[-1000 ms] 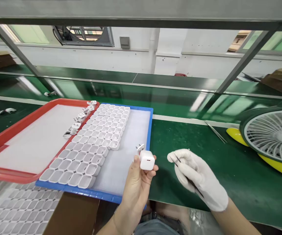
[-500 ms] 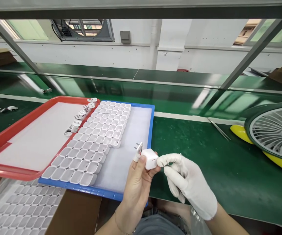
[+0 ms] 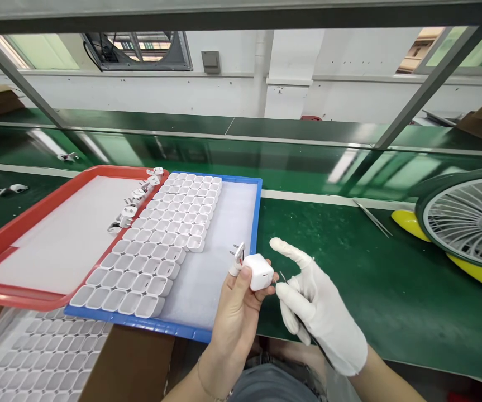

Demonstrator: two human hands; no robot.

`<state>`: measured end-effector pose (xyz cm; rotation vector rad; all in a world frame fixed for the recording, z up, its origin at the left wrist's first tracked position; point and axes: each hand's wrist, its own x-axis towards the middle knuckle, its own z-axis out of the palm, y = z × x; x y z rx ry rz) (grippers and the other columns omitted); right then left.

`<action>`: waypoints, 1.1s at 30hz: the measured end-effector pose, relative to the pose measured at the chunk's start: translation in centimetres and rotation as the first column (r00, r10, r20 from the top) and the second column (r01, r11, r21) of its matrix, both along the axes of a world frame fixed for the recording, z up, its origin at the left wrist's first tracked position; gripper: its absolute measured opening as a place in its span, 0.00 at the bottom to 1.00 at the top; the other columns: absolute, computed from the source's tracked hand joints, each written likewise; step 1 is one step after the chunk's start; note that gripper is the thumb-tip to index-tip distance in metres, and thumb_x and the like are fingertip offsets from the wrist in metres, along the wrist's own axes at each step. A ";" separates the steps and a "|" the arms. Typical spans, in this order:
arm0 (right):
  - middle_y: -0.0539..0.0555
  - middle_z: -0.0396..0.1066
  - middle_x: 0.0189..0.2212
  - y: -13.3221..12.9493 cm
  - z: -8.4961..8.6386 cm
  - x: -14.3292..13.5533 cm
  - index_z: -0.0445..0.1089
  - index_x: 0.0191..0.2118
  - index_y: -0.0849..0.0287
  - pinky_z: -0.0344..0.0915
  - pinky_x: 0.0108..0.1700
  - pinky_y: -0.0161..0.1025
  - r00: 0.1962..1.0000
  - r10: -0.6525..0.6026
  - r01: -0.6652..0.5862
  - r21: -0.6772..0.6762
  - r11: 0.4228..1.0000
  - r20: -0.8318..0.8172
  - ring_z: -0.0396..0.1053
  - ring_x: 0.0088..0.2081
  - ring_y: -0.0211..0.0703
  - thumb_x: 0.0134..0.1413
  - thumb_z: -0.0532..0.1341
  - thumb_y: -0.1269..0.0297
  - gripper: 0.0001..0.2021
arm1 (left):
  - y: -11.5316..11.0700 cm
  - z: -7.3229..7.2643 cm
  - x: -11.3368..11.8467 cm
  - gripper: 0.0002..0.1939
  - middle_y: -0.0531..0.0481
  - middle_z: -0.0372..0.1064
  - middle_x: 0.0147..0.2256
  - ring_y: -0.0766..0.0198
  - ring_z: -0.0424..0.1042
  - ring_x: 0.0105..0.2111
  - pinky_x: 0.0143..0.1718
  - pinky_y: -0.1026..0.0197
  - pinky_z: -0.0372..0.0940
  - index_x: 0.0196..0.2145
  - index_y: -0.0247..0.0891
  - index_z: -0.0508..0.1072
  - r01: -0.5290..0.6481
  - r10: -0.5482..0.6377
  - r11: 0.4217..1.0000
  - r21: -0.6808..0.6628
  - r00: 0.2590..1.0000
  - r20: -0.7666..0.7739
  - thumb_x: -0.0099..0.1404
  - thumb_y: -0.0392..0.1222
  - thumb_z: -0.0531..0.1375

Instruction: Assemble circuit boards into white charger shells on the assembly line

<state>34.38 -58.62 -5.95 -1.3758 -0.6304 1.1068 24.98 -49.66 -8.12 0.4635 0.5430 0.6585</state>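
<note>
My left hand (image 3: 234, 312), bare, is closed around a white charger housing (image 3: 258, 272) with a small slot in its side. Beside it, at the same hand's fingers, is a white plug piece (image 3: 238, 259) with metal pins and a bit of red wire. My right hand (image 3: 316, 307), in a white glove, is just right of the housing. Its index finger is stretched out and apart from the thumb, while the other fingers curl round thin tweezers (image 3: 282, 276). Their fine tips show by the thumb, and a dark shank comes out below the palm.
A blue tray (image 3: 259, 215) holds rows of open white housings (image 3: 169, 229). Left of it, a red tray (image 3: 18, 218) has several plug pieces (image 3: 129, 211) along its edge. A box of more housings (image 3: 35, 357) stands below. Metal tweezers (image 3: 372, 218) and a fan (image 3: 471, 223) are at right.
My right index finger has lifted off the housing and straightened, opening away from the thumb. My left hand still holds the housing in nearly the same place.
</note>
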 end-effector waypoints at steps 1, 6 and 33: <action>0.40 0.64 0.11 0.0 0.0 -0.1 0.43 0.67 0.55 0.50 0.13 0.24 1.000 0.005 -0.005 0.002 1.000 -0.003 0.51 0.09 0.29 0.60 0.57 0.61 0.33 | 0.0 -0.1 0.1 0.16 0.48 0.79 0.33 0.64 0.78 0.29 0.28 0.70 0.73 0.35 0.36 0.79 0.000 0.000 1.000 0.003 1.000 0.005 0.51 0.47 0.72; 0.39 0.64 0.11 0.3 -0.1 -0.3 0.47 0.67 0.52 0.50 0.13 0.23 1.000 0.009 -0.010 -0.025 1.000 -0.022 0.51 0.09 0.28 0.61 0.57 0.62 0.31 | 0.0 -0.3 0.0 0.16 0.47 0.79 0.33 0.64 0.78 0.29 0.28 0.68 0.73 0.35 0.35 0.78 0.008 -0.008 1.000 0.026 1.000 0.022 0.52 0.47 0.72; 0.39 0.65 0.16 0.6 -1.0 -0.5 0.50 0.61 0.55 0.49 0.10 0.23 0.984 -0.070 0.072 0.004 0.997 -0.163 0.53 0.08 0.28 0.56 0.60 0.60 0.29 | 0.1 0.4 -0.1 0.16 0.44 0.76 0.35 0.56 0.77 0.36 0.37 0.60 0.71 0.37 0.34 0.75 0.065 -0.027 0.971 0.231 0.986 -0.163 0.51 0.40 0.72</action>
